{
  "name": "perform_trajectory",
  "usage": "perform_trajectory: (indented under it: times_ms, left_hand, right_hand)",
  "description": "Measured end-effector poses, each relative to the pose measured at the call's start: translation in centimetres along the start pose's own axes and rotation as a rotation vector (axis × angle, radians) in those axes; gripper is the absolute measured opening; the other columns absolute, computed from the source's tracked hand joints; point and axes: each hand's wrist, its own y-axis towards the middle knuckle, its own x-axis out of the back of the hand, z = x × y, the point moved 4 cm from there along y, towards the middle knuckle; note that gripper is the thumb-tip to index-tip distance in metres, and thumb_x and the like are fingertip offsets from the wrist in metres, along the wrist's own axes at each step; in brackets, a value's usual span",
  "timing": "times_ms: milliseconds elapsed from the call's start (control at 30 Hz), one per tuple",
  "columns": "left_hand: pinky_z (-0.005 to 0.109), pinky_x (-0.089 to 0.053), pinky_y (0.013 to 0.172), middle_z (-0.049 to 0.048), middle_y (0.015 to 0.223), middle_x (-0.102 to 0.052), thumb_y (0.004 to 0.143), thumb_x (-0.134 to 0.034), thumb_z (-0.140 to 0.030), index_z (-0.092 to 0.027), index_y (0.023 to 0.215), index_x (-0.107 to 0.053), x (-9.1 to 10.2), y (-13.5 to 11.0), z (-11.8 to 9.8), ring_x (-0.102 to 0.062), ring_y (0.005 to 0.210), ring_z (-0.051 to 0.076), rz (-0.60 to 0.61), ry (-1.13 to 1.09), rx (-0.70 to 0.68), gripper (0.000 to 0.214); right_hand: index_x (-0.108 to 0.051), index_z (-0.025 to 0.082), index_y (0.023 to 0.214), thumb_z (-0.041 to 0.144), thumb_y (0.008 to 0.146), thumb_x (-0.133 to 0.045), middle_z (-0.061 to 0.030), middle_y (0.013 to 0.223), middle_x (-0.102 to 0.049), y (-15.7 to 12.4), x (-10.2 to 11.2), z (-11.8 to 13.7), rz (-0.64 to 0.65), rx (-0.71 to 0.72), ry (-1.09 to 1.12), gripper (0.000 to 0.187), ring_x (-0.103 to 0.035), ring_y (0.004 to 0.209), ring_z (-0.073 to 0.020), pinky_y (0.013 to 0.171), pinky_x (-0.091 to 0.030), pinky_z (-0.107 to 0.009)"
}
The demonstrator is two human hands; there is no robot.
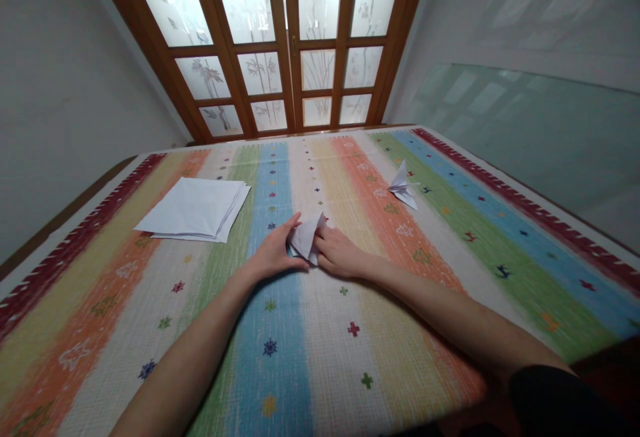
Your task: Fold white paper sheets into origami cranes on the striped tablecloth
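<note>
In the head view, we hold the folded paper (pixel 306 240) low over the middle of the table (pixel 60 214), where a striped cloth (pixel 330 330) lies. Our left hand (pixel 273 250) has its grip clamped on the paper, thumb along the near edge and fingers at the far side. Our right hand (pixel 341 252) touches it from the right, fingers curled; the paper partly hides the fingertips, so we cannot tell whether that grip pinches. A stack (pixel 193 207) of sheets lies to the left, a winged fold (pixel 401 187) to the right.
</note>
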Motion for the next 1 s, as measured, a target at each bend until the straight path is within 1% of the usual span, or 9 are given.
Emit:
perform_trajectory:
  times_ms: [133, 333, 400, 500, 567, 633, 733, 900, 1000]
  left_hand:
    - [0.045, -0.044, 0.098, 0.0128, 0.126, -0.060, 0.066, -0.079, -0.039, -0.022, 0.146, -0.031, -0.1, 0.2, 0.0, -0.059, 0.113, 0.027, -0.069, 0.068, 0.028, 0.094]
    - [0.045, -0.044, 0.095, 0.0121, 0.116, -0.064, 0.071, -0.073, -0.037, -0.016, 0.142, -0.037, -0.7, 0.5, -0.3, -0.059, 0.106, 0.027, -0.151, 0.175, 0.051, 0.082]
    - [0.045, -0.043, 0.095, 0.0126, 0.117, -0.063, 0.072, -0.071, -0.035, -0.015, 0.141, -0.038, -0.7, 0.6, -0.4, -0.058, 0.106, 0.027, -0.148, 0.195, 0.043, 0.078]
    - [0.045, -0.042, 0.096, 0.0135, 0.119, -0.062, 0.075, -0.065, -0.032, -0.015, 0.141, -0.037, -0.7, 0.5, -0.7, -0.057, 0.108, 0.027, -0.142, 0.206, 0.042, 0.074]
    - [0.046, -0.042, 0.096, 0.0143, 0.119, -0.062, 0.077, -0.061, -0.030, -0.013, 0.142, -0.035, -0.7, 0.4, -0.7, -0.057, 0.107, 0.027, -0.138, 0.212, 0.048, 0.072]
    - [0.046, -0.041, 0.096, 0.0146, 0.119, -0.062, 0.078, -0.059, -0.027, -0.013, 0.143, -0.034, -0.7, 0.3, -0.9, -0.056, 0.107, 0.027, -0.137, 0.224, 0.043, 0.071]
    - [0.047, -0.041, 0.097, 0.0145, 0.121, -0.061, 0.078, -0.054, -0.023, -0.013, 0.143, -0.035, -0.8, 0.2, -1.1, -0.055, 0.109, 0.027, -0.134, 0.247, 0.016, 0.069]
    - [0.047, -0.040, 0.097, 0.0150, 0.123, -0.060, 0.076, -0.051, -0.021, -0.012, 0.142, -0.035, -1.1, 0.2, -1.2, -0.054, 0.109, 0.028, -0.111, 0.304, 0.009, 0.069]
    - [0.047, -0.040, 0.098, 0.0151, 0.122, -0.060, 0.075, -0.050, -0.019, -0.011, 0.142, -0.035, -1.2, 0.1, -1.3, -0.053, 0.110, 0.029, -0.101, 0.336, 0.005, 0.069]
  right_hand:
    - [-0.059, 0.012, 0.112, 0.023, 0.089, -0.047, -0.0172, 0.114, -0.058, -0.1, 0.0, -0.1, -0.008, 0.015, 0.017, 0.028, -0.051, 0.100, -0.0265, 0.085, -0.042, -0.043]
    - [-0.062, 0.012, 0.104, 0.014, 0.085, -0.048, -0.0143, 0.104, -0.062, -1.5, 1.0, -0.1, -0.047, 0.014, 0.128, 0.024, -0.054, 0.094, -0.0233, 0.086, -0.043, -0.038]
    - [-0.060, 0.012, 0.110, 0.014, 0.083, -0.051, -0.0140, 0.106, -0.063, -2.1, 1.5, -0.4, -0.078, -0.012, 0.211, 0.028, -0.055, 0.096, -0.0230, 0.087, -0.043, -0.038]
    - [-0.058, 0.013, 0.115, 0.023, 0.080, -0.063, -0.0130, 0.106, -0.064, -2.8, 1.9, -0.6, -0.113, -0.052, 0.321, 0.037, -0.056, 0.097, -0.0231, 0.086, -0.044, -0.037]
    - [-0.061, 0.014, 0.105, 0.032, 0.078, -0.070, -0.0108, 0.100, -0.064, -3.1, 2.0, -0.6, -0.112, -0.067, 0.345, 0.033, -0.056, 0.093, -0.0225, 0.083, -0.044, -0.035]
    - [-0.063, 0.015, 0.092, 0.033, 0.080, -0.069, -0.0091, 0.095, -0.063, -3.2, 2.0, -0.5, -0.128, -0.093, 0.328, 0.022, -0.056, 0.091, -0.0214, 0.082, -0.044, -0.034]
    - [-0.062, 0.015, 0.082, 0.024, 0.084, -0.064, -0.0083, 0.091, -0.062, -3.2, 2.0, -0.5, -0.171, -0.152, 0.284, 0.010, -0.055, 0.090, -0.0201, 0.082, -0.042, -0.033]
    - [-0.061, 0.016, 0.073, 0.025, 0.088, -0.061, -0.0061, 0.084, -0.059, -3.0, 1.6, -0.4, -0.191, -0.232, 0.273, 0.018, -0.054, 0.083, -0.0179, 0.077, -0.042, -0.031]
    - [-0.062, 0.015, 0.075, 0.025, 0.090, -0.057, -0.0075, 0.086, -0.059, -2.7, 1.3, -0.3, -0.164, -0.267, 0.174, 0.019, -0.053, 0.083, -0.0185, 0.077, -0.040, -0.032]
